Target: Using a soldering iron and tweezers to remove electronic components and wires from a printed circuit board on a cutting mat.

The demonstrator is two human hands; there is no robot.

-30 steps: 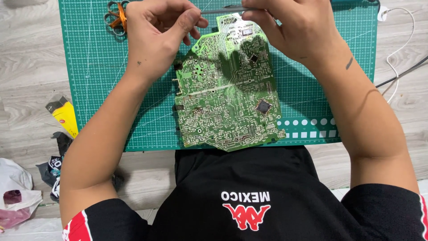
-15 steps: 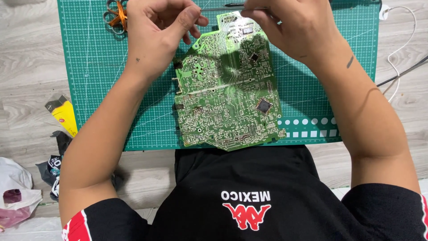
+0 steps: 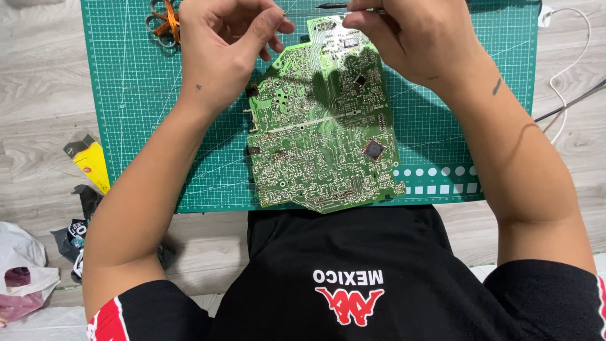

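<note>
Circuit board (image 3: 322,126), green and solder side up, lies mid-frame on the green cutting mat (image 3: 139,126), its near edge overhanging toward the black shirt. Above it, left hand (image 3: 221,47) hovers with fingers loosely curled, holding nothing; right hand (image 3: 416,38) pinches a thin dark tool (image 3: 331,5) at the board's upper edge. Judged: probing that edge, which calls for steady placement.

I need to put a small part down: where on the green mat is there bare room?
Bare mat lies between its left edge and the circuit board, below the orange scissors; another patch lies right of the board. The top middle is crowded by the left hand and right hand.
</note>
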